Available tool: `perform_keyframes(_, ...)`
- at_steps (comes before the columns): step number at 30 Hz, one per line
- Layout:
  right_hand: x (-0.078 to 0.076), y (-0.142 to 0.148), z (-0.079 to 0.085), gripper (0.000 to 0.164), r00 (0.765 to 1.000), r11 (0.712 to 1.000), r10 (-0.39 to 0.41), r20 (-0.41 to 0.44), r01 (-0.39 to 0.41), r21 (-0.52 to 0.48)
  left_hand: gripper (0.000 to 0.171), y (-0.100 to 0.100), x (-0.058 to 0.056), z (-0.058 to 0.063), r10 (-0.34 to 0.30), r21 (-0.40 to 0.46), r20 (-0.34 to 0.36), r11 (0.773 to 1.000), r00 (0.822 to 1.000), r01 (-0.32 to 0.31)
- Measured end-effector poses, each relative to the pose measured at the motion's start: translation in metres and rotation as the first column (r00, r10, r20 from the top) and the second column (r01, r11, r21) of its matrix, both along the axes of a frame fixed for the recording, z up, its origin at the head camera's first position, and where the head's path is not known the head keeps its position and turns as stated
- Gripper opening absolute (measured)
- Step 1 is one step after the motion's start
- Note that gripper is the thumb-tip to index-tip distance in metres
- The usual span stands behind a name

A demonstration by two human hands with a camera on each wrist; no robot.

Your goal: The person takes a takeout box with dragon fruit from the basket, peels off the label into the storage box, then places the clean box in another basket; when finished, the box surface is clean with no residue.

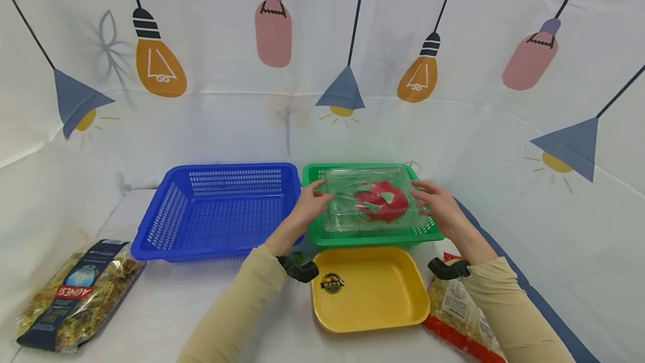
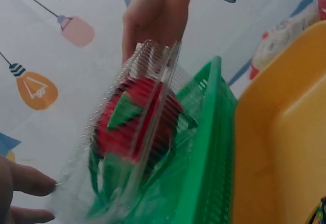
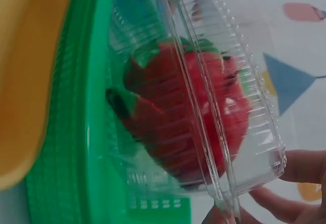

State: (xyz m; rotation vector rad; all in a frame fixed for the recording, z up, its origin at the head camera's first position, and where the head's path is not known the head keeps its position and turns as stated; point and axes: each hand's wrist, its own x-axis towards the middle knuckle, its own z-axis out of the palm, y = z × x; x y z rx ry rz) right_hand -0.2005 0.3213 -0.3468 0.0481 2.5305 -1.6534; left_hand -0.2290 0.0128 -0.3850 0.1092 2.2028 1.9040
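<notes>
A clear plastic clamshell box [image 1: 335, 222] with a red dragon fruit [image 1: 387, 201] inside is held between both hands at the green basket [image 1: 313, 233]. My left hand [image 1: 306, 205] grips the left end of the box, its fingertips on the clear plastic. At the opposite end, my right hand [image 1: 442, 210] holds the corner; the right wrist view shows its fingers [image 3: 303, 166] against the box wall near the rim. In both wrist views the box is tilted, its lower part within the basket. Whether it touches the basket's bottom, I cannot tell.
Left of the green basket stands a blue basket [image 1: 201, 254]. In front is a yellow tray [image 1: 373, 290] with a dark sticker. A pasta bag [image 1: 80, 296] lies at far left, another bag [image 1: 461, 310] under my right forearm. A printed white curtain [image 1: 221, 122] closes the back.
</notes>
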Motion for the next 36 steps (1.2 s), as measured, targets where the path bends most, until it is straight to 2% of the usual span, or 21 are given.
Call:
perform_keyframes(5,-0.013,0.009,-0.005,0.058,0.999,0.996,0.041,0.033,-0.044,0.083,0.057,-0.002,-0.01,-0.004,-0.076,-0.051,0.044,0.996,0.996,0.078)
perform_keyframes(12,-0.027,0.014,-0.016,0.056,0.985,0.979,0.139,0.099,-0.152,0.136,0.056,-0.002,-0.02,-0.008,-0.1,-0.087,0.129,0.99,0.987,0.112)
perform_keyframes(18,-0.036,0.015,-0.025,0.053,0.982,0.978,0.137,0.133,-0.156,0.14,0.06,0.01,-0.026,-0.012,-0.115,-0.165,0.178,0.976,0.977,0.145)
perform_keyframes(26,-0.048,0.017,-0.031,0.053,0.969,0.972,0.134,0.208,-0.169,0.163,0.059,0.023,-0.028,-0.016,-0.134,-0.205,0.175,0.964,0.975,0.169)
perform_keyframes(29,-0.051,0.018,-0.033,0.054,0.963,0.973,0.122,0.239,-0.164,0.164,0.056,0.026,-0.03,-0.016,-0.177,-0.276,0.162,0.936,0.971,0.217)
perform_keyframes(33,-0.054,0.018,-0.035,0.056,0.954,0.968,0.133,0.27,-0.184,0.172,0.054,0.029,-0.033,-0.014,-0.244,-0.423,0.127,0.864,0.961,0.275)
perform_keyframes(35,-0.055,0.018,-0.035,0.056,0.95,0.96,0.152,0.272,-0.207,0.186,0.054,0.03,-0.034,-0.014,-0.249,-0.453,0.115,0.848,0.962,0.274)
perform_keyframes(36,-0.056,0.017,-0.035,0.056,0.949,0.956,0.162,0.272,-0.219,0.194,0.052,0.03,-0.034,-0.014,-0.246,-0.452,0.112,0.85,0.963,0.27)
